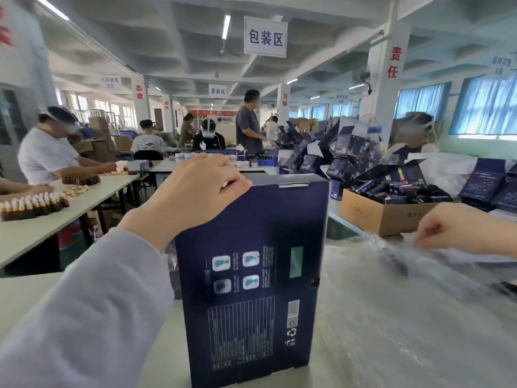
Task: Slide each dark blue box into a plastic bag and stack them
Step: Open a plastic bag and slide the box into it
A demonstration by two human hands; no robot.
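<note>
Grey sleeve [84, 317], left hand [201, 183] curled over upright dark blue box [251, 275] top.
Right hand [458, 228] pinches plastic bag [405, 253]; spread mouth wide before sliding box in.

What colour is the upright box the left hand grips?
The box under the left hand is dark blue with pale printed icons, seen in the head view.
</note>
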